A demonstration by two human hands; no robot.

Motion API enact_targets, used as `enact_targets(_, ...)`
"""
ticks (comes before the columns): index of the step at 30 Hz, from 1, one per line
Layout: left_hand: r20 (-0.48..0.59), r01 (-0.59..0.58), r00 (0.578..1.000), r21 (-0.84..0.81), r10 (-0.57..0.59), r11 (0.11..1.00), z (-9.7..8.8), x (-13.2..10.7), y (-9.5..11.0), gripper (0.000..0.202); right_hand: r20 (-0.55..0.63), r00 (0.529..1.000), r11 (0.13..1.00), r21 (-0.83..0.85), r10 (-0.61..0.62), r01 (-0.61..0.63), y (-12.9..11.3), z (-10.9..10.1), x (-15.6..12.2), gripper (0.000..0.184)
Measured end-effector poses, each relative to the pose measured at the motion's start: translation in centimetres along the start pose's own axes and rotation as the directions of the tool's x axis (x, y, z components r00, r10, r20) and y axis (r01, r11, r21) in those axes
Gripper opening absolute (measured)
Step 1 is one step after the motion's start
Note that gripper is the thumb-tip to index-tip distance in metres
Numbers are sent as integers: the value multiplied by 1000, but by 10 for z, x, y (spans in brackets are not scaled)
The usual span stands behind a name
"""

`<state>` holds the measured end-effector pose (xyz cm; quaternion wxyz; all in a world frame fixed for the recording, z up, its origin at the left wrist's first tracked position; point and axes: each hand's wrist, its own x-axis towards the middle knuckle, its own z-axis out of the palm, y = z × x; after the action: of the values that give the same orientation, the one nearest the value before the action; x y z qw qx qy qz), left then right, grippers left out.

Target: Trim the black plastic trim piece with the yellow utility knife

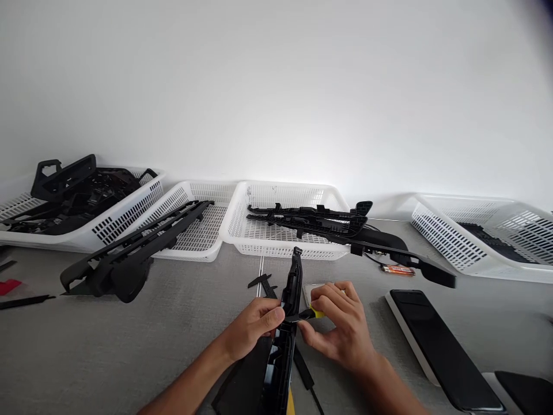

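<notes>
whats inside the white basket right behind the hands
Long black plastic trim strips lie across the middle basket, their right ends sticking out over its rim. Whatever is beneath them is covered.

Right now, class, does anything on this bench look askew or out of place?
Yes. Long black trim parts overhang the middle white basket, and another juts out of its left neighbour onto the table.

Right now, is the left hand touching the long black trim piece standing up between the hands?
Touching. The head view shows the left hand pinching the black trim piece at its edge, no gap visible.
</notes>
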<state>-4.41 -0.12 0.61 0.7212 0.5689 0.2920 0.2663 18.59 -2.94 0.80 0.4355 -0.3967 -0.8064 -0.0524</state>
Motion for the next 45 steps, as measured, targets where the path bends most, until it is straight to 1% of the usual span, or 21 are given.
enact_targets(6, -13, -14, 1000, -8, 14, 1000, 0, 0, 0, 72, 31, 1000, 1000, -8, -1, 2, 0, -2, 2, 33)
enact_targets(12, -24, -1, 1000, -67, 0, 998, 0, 0, 0, 72, 16, 1000, 1000, -6, 27, -27, 3, -1, 1, 30)
enact_targets(15, -3, -9, 1000, -90, 9, 996, 0, 1, 0, 71, -13, 998, 998, -16, 58, -58, 3, 0, 0, 29)
enact_targets(17, 0, -5, 1000, -91, 5, 996, 0, 1, 0, 70, -2, 998, 998, -8, 61, -61, 1, 1, -1, 31)
enact_targets(20, -51, 5, 999, -116, -11, 993, -1, 0, -1, 67, 28, 998, 998, -1, 56, -56, -3, 3, -1, 31)
enact_targets(22, -76, 7, 997, -137, -17, 991, 0, -1, -1, 64, 20, 998, 998, -19, 61, -61, -4, 4, -1, 31)
enact_targets(27, -47, 27, 998, -93, -31, 995, 1, 0, 2, 62, -40, 993, 987, -114, 109, -113, -1, 1, 2, 31)
enact_targets(30, -68, 53, 996, -82, -59, 995, 3, 1, 3, 64, -51, 991, 983, -131, 120, -126, 0, 1, 2, 32)
enact_targets(33, -114, 63, 991, -97, -74, 993, 3, 1, 1, 63, -26, 994, 987, -121, 106, -108, -3, 2, 2, 32)
enact_targets(37, -163, 31, 985, -107, -49, 994, 0, 1, -7, 55, -13, 995, 988, -118, 97, -97, -6, 5, 1, 34)
enact_targets(40, -144, 27, 989, -101, -42, 995, -2, 0, -10, 53, -36, 992, 983, -135, 120, -124, -3, 4, 1, 34)
enact_targets(45, -122, 25, 992, -99, -37, 995, -4, -1, -11, 56, -81, 983, 974, -142, 165, -176, 3, 2, 1, 32)
